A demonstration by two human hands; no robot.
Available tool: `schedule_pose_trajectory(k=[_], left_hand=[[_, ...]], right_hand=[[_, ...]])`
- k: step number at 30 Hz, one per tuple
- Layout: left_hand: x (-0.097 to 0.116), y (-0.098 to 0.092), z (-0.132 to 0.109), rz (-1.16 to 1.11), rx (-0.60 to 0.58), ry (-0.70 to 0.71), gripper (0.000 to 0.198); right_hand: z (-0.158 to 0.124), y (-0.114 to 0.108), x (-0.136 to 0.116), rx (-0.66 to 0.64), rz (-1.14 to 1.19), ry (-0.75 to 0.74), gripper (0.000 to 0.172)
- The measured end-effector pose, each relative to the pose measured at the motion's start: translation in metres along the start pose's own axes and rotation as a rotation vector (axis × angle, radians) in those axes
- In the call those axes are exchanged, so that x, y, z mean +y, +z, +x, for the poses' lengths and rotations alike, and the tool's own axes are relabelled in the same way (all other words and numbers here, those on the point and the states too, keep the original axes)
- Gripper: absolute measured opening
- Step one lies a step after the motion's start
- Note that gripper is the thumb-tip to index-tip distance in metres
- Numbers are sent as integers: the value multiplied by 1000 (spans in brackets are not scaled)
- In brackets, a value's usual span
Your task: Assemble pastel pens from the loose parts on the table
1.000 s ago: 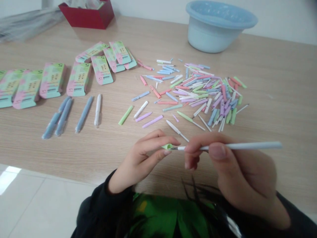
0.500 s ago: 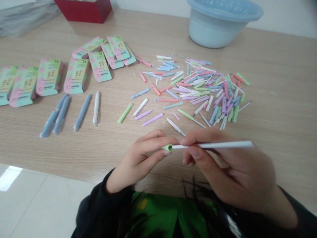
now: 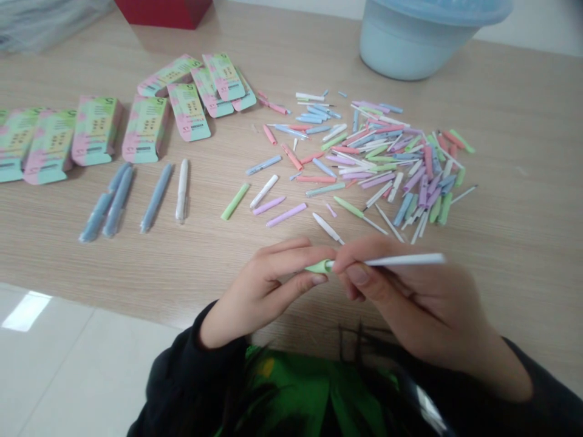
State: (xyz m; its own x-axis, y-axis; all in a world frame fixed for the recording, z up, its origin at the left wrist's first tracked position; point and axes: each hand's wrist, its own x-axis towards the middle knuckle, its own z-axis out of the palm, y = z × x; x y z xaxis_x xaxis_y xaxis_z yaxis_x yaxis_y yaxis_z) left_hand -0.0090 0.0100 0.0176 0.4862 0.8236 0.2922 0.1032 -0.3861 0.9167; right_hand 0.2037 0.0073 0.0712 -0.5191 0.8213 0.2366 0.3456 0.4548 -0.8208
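Note:
Between its thumb and fingers, my left hand (image 3: 277, 279) pinches a light green pen barrel (image 3: 321, 266), its open end facing right. My right hand (image 3: 410, 297) is closed on a slim white pen refill (image 3: 405, 260). The refill's left end enters the barrel's opening, and its long tail sticks out to the right. Just beyond my hands lie a white pen tip section (image 3: 325, 227) and a green one (image 3: 350, 207) with a refill in it. A heap of loose pen parts (image 3: 387, 152) in several pastel colours spreads behind them.
Wrapped blue pens (image 3: 155, 198) and a wrapped white pen (image 3: 182, 191) lie at left. Several pink-and-green boxes (image 3: 144, 128) are behind them. A blue basin (image 3: 410, 45) and a red box (image 3: 166, 12) stand at the back of the wooden table (image 3: 523, 152).
My right hand has moved left toward my left hand, pushing the white refill deeper into the green barrel. Less of the refill shows between them. The whole view has shifted slightly.

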Motion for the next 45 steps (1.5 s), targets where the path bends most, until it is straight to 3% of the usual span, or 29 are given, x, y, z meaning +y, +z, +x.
schedule_pose_trajectory(k=[7,13,16,19,24,26,30,38,45], left_hand=[[1,6,-3,-114,180,-85,15],[3,10,-4,-110,277,2,9],[6,6,-3,-122,225,-7,8],[9,-2,1,-258,103,-114,12],[13,-21,21,-548,-159,-263,15],[14,-26,30,-622,-221,-300,14],[14,-27,39,-743,-207,-347,13],[7,-20,41,-943,-175,-300,19],[22,-25,51,-1008,-102,-369,24]], right_hand=[[-2,-11,-7,33,20,26,24],[-4,2,-1,31,-178,-18,18],[-2,3,-1,63,-192,-39,17],[8,-3,-3,67,-194,-63,14],[45,-18,-8,70,-144,-40,36],[60,-23,-9,127,-53,36,35],[80,-26,-6,197,133,158,36],[87,-28,5,122,266,136,37],[103,-33,-4,105,420,224,33]])
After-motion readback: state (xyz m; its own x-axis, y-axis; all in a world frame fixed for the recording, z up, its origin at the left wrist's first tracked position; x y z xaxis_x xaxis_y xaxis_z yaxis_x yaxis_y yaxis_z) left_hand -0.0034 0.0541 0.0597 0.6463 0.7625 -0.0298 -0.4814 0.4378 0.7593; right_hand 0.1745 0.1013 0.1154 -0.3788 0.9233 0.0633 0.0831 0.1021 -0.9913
